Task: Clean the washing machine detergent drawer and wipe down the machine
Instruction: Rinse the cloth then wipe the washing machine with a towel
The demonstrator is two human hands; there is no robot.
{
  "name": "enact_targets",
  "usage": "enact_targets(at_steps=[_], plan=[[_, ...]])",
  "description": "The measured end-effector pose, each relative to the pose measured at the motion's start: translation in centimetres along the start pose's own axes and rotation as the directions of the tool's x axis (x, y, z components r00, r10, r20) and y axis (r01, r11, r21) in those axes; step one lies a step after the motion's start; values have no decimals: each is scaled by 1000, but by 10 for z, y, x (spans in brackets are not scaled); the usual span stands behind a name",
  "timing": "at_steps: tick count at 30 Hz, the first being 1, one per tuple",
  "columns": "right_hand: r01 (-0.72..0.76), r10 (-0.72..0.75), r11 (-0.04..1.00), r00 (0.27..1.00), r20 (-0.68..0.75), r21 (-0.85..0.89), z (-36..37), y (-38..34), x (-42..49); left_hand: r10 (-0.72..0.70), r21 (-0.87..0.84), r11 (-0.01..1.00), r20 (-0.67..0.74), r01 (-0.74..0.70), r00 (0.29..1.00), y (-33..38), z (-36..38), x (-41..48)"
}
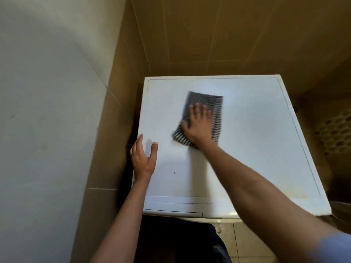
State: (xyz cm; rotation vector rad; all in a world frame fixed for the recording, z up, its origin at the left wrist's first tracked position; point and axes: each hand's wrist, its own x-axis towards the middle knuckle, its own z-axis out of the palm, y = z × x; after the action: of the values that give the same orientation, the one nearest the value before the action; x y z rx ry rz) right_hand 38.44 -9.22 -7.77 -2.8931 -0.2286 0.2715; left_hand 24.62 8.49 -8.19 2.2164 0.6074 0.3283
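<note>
The white washing machine [256,141] fills the middle of the head view, seen from above. A dark blue and white checked cloth [205,103] lies flat on its top, toward the back centre. My right hand [198,125] presses on the cloth with straight, spread fingers. My left hand [143,158] rests at the machine's left edge, thumb on the top and fingers over the side. The front edge of the top panel [171,207] shows below my arms. The detergent drawer is not clearly visible.
A beige tiled wall [218,35] stands right behind the machine. A white wall [43,111] closes the left side, with a narrow dark gap beside the machine. A perforated white basket [336,133] sits at the right. Tiled floor [252,243] shows below.
</note>
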Motion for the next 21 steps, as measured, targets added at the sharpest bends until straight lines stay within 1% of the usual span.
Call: enact_targets(at_steps=[1, 3, 5, 8, 9, 11, 12, 13, 15, 17, 19, 21], plan=[[107, -107, 994, 994, 35, -9, 9, -28, -9, -18, -26, 999, 16, 18, 1000, 0, -2, 1], [288, -285, 957, 954, 91, -20, 23, -72, -38, -25, -63, 998, 57, 28, 998, -1, -6, 3], [421, -414, 907, 901, 131, -31, 37, -94, -72, -13, -84, 996, 87, 20, 996, -2, -10, 2], [512, -508, 859, 856, 96, -15, 53, -90, -120, -31, -130, 990, 113, 46, 993, -2, -15, -3], [529, -527, 848, 846, 77, -7, 55, -81, -132, -22, -134, 990, 120, 38, 992, -3, -16, -4], [552, -551, 834, 833, 50, -14, 54, -52, -148, 34, -84, 996, 125, -24, 992, -4, -17, -6], [538, -537, 843, 843, 36, -12, 50, -36, -152, 58, -42, 998, 129, -53, 990, -6, -16, -5], [495, -495, 869, 869, 25, -10, 45, -17, -154, 66, 3, 998, 139, -67, 988, -7, -14, -4], [353, -353, 936, 936, 8, -7, 32, 24, -152, 38, 85, 995, 147, -50, 988, -4, -10, -3], [199, -199, 980, 980, 5, 16, 19, 71, -143, 7, 166, 986, 128, -28, 992, 1, -4, -3], [32, -32, 999, 999, -10, 22, 3, 120, -130, 51, 237, 968, 108, -76, 993, 6, 0, 3], [-157, 157, 988, 986, -61, 14, -14, 165, -114, 74, 264, 959, 123, -104, 990, 7, 5, 15]])
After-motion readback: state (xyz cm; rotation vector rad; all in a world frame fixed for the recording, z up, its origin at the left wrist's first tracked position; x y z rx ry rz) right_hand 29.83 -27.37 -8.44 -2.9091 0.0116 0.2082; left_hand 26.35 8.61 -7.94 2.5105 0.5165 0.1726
